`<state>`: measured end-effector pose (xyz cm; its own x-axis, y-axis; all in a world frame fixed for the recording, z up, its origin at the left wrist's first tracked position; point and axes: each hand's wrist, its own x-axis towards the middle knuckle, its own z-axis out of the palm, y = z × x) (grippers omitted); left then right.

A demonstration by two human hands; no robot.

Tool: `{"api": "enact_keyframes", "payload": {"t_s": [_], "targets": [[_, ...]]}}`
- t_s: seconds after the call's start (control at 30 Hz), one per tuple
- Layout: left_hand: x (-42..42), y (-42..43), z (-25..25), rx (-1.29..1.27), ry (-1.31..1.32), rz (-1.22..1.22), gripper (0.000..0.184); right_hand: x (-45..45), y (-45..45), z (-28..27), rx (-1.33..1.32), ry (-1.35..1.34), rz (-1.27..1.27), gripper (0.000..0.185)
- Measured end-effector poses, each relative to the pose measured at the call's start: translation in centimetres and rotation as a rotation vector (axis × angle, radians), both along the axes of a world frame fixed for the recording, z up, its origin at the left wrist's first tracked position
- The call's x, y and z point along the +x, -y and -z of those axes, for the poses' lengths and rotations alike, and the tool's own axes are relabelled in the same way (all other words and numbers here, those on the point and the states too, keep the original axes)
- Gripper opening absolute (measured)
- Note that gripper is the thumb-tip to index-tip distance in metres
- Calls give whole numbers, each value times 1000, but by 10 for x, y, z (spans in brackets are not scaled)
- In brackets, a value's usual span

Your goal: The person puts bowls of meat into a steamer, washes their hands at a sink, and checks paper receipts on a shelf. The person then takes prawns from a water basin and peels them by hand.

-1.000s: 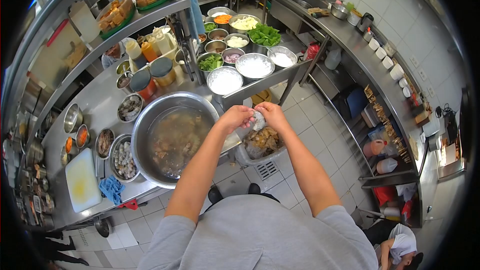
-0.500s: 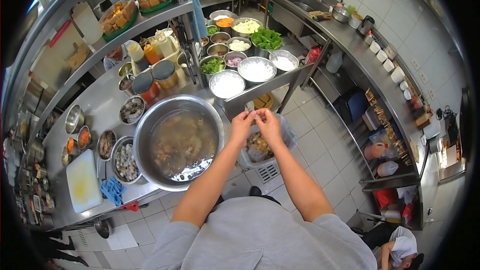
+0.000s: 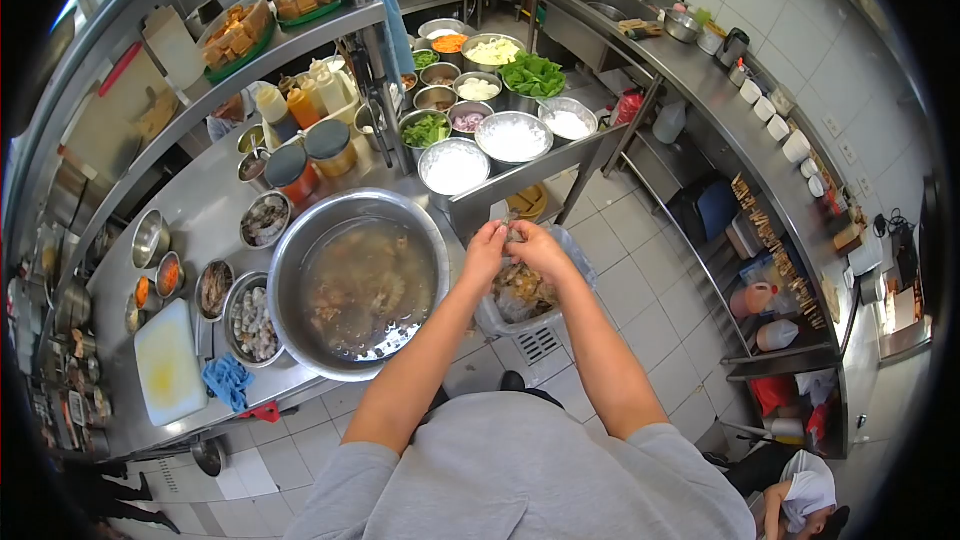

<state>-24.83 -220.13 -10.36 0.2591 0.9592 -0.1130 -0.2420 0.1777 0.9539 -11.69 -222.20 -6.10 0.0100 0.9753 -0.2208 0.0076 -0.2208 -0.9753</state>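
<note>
My left hand [image 3: 486,252] and my right hand [image 3: 538,252] meet above a bin [image 3: 573,312] lined with clear plastic, which holds brownish scraps [image 3: 522,292]. Between the fingertips of both closed hands is a small greyish piece [image 3: 514,236], too small to name. Left of my hands, a large metal basin [image 3: 282,292] holds cloudy liquid with brownish pieces in it. Beside the basin stands a bowl of peeled greyish shrimp [image 3: 252,325], and another bowl of greyish seafood [image 3: 265,220] sits farther back.
A white cutting board [image 3: 170,365] and a blue cloth [image 3: 228,382] lie on the left counter. Bowls of white powder [image 3: 454,168] and vegetables [image 3: 532,76] stand ahead. Skewers [image 3: 775,245] lie along the right shelving. A person [image 3: 805,485] is at the lower right.
My hands have come closer together over the bin, and the pale piece between them shows less than a second ago. The view has shifted slightly.
</note>
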Motion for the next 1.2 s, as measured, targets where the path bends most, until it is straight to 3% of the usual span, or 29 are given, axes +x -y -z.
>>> {"api": "enact_keyframes", "payload": {"t_s": [0.07, 0.2, 0.3, 0.37, 0.5, 0.57, 0.6, 0.73, 0.83, 0.9, 0.97, 1.2], "targets": [[2, -1, -2, 32, 14, 40, 27, 0, -1, 1, 102, 219, -38, 14], [6, 11, -20, 51, 15, -24, 25, -4, -3, 12, 101, 172, 49, 14], [-1, 2, -19, -73, -28, -23, 24, -6, 4, 6, 155, 329, 64, 13], [-7, -5, -20, -264, 89, -29, 25, -6, 8, 1, 383, 470, -25, 11], [-22, -13, -28, -317, 203, -72, 27, 16, 14, -9, 120, 385, -123, 17], [-31, -17, -25, -284, 135, -22, 26, 36, 13, -3, 353, 632, -143, 27], [-33, -16, -29, -285, 135, -23, 26, 44, 10, -1, 217, 607, -214, 36], [-35, -20, -39, -225, -24, 77, 25, 51, -7, -15, 334, 732, -121, 37], [-35, -19, -45, -92, -122, 145, 23, 33, -12, -54, 453, 615, -48, 33], [-38, -17, -59, 4, -144, 176, 21, 29, -18, -57, 683, 883, -255, 28], [-45, -20, -69, 137, -306, 281, 17, 25, -21, -60, 689, 935, -332, 24], [-91, -30, -88, 152, -422, 660, 17, -5, -13, -83, 850, 1124, -557, 10]]}}
